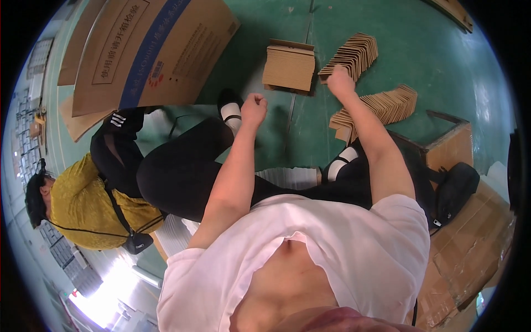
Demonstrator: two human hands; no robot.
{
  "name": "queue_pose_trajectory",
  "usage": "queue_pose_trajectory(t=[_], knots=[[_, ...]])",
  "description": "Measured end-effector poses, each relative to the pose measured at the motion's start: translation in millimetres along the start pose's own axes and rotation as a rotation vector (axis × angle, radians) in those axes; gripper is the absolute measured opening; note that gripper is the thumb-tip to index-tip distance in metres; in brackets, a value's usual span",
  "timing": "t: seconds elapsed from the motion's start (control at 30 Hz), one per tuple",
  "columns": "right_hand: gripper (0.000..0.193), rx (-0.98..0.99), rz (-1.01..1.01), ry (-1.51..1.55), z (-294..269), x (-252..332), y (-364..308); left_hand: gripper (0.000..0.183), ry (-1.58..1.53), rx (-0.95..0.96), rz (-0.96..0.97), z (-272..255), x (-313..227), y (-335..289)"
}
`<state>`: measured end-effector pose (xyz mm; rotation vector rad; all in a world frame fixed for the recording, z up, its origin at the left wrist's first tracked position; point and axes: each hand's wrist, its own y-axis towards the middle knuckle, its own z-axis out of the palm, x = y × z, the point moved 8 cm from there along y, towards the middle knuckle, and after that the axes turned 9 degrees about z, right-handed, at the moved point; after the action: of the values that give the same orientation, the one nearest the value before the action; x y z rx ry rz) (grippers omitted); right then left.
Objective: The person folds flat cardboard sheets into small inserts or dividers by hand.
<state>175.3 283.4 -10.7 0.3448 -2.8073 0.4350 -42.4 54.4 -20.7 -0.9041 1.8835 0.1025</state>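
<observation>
Two rows of nested, angled cardboard strips lie on the green floor (442,66) to your right: a far row (362,48) and a near row (395,106). Your right hand (340,83) is at the left end of the far row, fingers pointing down toward the last strips. The back of that hand covers the fingertips, so I cannot tell whether they pinch a strip or only touch it.

Your left hand (254,109) hangs over the floor between your knees, fingers curled toward the thumb. Nothing shows in them, but whether the tips meet is too small to tell.

Beyond your hands, a squared block of layered cardboard strips (289,69) stands left of both rows, with a taller flap along its far side. The strips probably sit bend inside bend so each row holds together and can be worked from one end; the block and rows seem grouped there for easy reach from your seat.

To the left, a big carton with a blue band (166,52) runs out of view and partly hides a co-worker in a yellow top (91,202). Your right forearm hides part of the near row's left end. Your seat is hard to make out beneath you.
</observation>
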Motion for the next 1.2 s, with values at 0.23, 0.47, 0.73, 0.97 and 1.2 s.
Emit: queue_pose_trajectory(t=[0.23,0.47,0.73,0.97,1.2], knots=[[0.023,0.260,-0.087,0.015,50.1,36.8,-41.3,0.022,0.037,0.050,-0.038,17.5,-7.5,-0.4],[0.011,-0.074,-0.479,-0.267,43.4,52.6,-52.8,0.016,0.053,-0.019,0.109,8.5,-7.8,2.0],[0.012,-0.076,-0.615,-0.345,43.2,55.1,-67.3,0.015,0.059,-0.017,0.116,13.4,-0.3,-0.8],[0.014,-0.036,-0.354,-0.155,63.8,36.7,-69.5,0.018,0.088,0.002,-0.002,1.2,26.7,-4.7],[0.031,0.309,0.218,0.613,115.5,-5.5,-24.5,0.020,0.147,-0.016,0.084,3.0,21.8,5.4]])
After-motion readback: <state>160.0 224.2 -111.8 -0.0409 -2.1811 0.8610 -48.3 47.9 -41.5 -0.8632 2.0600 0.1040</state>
